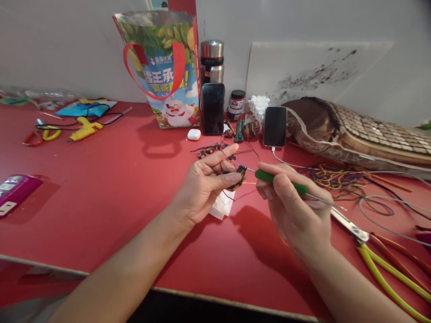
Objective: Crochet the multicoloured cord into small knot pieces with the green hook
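Between thumb and fingers, my left hand [210, 181] pinches a small dark knitted piece [241, 176] flecked with orange and green. A thin yarn strand runs up over its index finger. My right hand [296, 202] is closed round the green handle of a crochet hook [279, 180], whose metal shaft points left and meets the top of the knitted piece. Whether a loop sits on the hook tip is too small to tell. Behind my left hand lie several finished-looking dark and orange yarn pieces [210, 150]. Under it is a crumpled white tissue [222, 206].
Yellow-and-red-handled scissors [362, 237] lie at right, near tangled yarn [332, 177] and a cable. Two phones [213, 109] stand upright behind, with a yarn ball [252, 130], a jar [236, 103] and a printed bag [171, 67]. A yellow glue gun [85, 128] lies left.
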A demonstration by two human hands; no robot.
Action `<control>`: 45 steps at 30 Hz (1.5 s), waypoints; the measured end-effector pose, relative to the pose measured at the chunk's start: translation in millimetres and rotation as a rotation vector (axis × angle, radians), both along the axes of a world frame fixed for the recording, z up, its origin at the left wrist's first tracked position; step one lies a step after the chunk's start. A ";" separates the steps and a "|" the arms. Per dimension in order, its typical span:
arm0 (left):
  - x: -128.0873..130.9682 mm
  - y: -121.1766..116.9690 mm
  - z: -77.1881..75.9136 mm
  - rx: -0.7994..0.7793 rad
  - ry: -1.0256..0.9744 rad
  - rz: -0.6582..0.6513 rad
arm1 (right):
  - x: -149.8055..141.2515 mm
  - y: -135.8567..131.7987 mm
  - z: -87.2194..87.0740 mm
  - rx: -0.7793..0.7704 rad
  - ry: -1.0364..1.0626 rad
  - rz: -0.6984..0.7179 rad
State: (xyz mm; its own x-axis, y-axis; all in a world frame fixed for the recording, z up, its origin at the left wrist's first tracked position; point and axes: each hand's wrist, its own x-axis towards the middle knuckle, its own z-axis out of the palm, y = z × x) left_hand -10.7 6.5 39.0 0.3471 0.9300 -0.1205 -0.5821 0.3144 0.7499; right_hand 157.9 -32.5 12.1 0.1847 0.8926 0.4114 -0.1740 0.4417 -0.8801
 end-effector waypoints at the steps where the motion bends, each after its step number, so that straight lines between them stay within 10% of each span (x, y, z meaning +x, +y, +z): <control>1: -0.4 0.6 0.1 0.004 0.005 0.003 | -0.1 0.2 2.0 -0.015 0.023 -0.003; 33: -12.4 3.4 0.2 0.035 0.079 -0.292 | 24.9 10.7 19.4 -0.193 0.179 0.174; 45: -3.9 -0.7 -1.3 0.050 0.011 -0.159 | 9.4 8.0 23.7 -0.330 0.319 0.217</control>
State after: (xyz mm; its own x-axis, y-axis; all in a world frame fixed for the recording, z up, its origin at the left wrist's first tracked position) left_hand -14.7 5.8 37.6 0.4890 0.8685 -0.0805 -0.5197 0.3642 0.7728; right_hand 167.3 -24.5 35.8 0.0513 0.9972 0.0542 -0.5136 0.0729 -0.8549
